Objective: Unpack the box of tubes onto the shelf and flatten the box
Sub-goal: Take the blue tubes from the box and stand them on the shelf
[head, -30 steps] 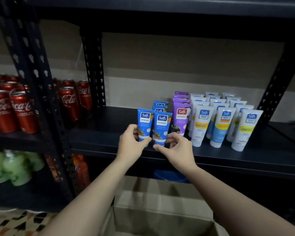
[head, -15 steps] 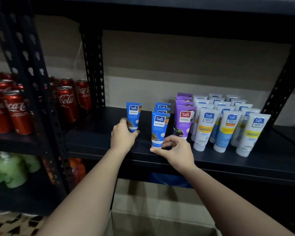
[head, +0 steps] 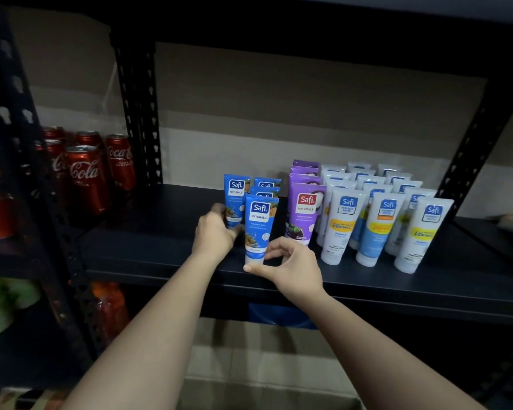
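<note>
On the dark shelf [head: 148, 255] stand rows of tubes on their caps. My left hand [head: 214, 235] grips one blue tube [head: 235, 196], upright, to the left of a short row of blue tubes [head: 265, 187]. My right hand [head: 293, 267] pinches the white cap end of another blue tube [head: 259, 226] standing at the front of that row. Beside them is a row of purple tubes [head: 304, 211], then several white tubes [head: 376, 220]. The open cardboard box [head: 264, 380] sits on the floor below, between my forearms.
Red cola cans [head: 85, 179] fill the neighbouring shelf bay on the left, behind a black perforated upright [head: 137, 113]. Green bottles [head: 3, 303] and an orange bottle [head: 107, 309] sit on lower shelves. Another upright [head: 471, 161] bounds the shelf on the right.
My left hand first carried its blue tube leftwards away from the other, then brought it back in and deeper, beside the blue row. My right hand kept its tube at the row's front.
</note>
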